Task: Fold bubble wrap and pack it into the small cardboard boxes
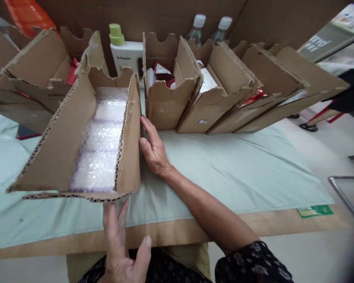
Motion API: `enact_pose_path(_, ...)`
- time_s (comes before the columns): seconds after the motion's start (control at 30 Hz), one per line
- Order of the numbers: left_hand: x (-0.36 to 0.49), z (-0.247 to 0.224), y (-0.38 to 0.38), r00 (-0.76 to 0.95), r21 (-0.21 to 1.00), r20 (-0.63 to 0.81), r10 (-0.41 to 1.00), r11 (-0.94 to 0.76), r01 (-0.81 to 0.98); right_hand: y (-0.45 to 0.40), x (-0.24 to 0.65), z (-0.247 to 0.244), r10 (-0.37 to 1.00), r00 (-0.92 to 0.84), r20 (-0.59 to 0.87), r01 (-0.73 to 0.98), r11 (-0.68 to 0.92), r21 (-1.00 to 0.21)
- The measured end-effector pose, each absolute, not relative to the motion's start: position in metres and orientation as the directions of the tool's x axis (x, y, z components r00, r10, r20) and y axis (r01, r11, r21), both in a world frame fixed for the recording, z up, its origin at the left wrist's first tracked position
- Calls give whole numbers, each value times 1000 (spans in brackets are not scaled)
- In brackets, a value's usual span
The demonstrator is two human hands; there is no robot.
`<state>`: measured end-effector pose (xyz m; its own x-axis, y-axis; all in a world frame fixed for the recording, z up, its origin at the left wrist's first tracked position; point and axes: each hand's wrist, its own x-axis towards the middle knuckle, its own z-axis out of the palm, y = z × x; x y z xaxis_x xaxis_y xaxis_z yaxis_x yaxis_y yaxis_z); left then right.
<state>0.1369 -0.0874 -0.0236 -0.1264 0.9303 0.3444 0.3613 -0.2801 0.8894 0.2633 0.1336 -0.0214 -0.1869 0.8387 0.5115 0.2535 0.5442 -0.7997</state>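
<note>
An open-topped cardboard box (129,157) stands close in front of me, left of the middle. Several bubble-wrapped packs (103,135) lie in a row inside it. Flat along the box's right side rests my right hand (153,151), fingers stretched out and holding nothing. My left hand (120,243) is at the near end of the box, thumb spread wide from the fingers. Its fingertips reach up to the lower front edge, where the box partly hides them, so I cannot tell whether they touch.
More cardboard boxes (168,104) line the back on both sides. Behind them stand a white bottle with a green cap (126,59), an orange bottle (32,17) and two white-capped clear bottles (196,31). A pale green cloth (224,169) covers the table. A person's foot (309,126) shows at right.
</note>
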Motion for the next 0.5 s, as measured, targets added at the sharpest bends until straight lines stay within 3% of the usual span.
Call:
enact_pose_path(0.13, 139, -22, -82, -72, 871, 339, 938, -284, 400, 129, 266, -30, 856, -160, 491, 269, 516, -813)
enact_pose_path(0.5, 108, -21, -43, -126, 801, 370, 920, -248, 545, 131, 260, -37, 918, -75, 389, 231, 396, -889)
